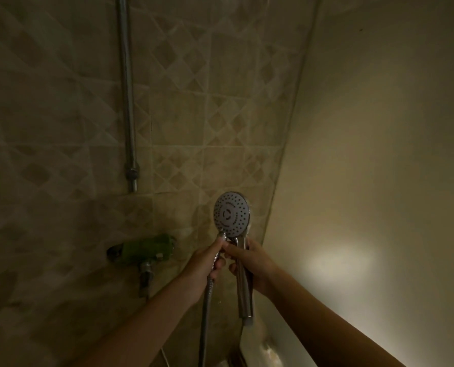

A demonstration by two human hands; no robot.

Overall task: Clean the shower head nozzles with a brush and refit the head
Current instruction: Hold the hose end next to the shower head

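Chrome everywhere in this dim corner: the tiled wall (194, 115) is being faced, the riser pipe (126, 102) running up it. The shower head (231, 214) is being held upright, handle pointing down, clamped by the right hand (249, 263). The hose (206, 308) end is being pinched by the left hand (207, 263), just beside the face, well above the handle's open bottom.

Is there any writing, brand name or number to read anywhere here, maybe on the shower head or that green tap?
None can be read.
Shower head: nozzle holes and a centre ring, no lettering visible.
Green tap: too dark and blurred to show any label.
Wall tiles: diamond pattern only.
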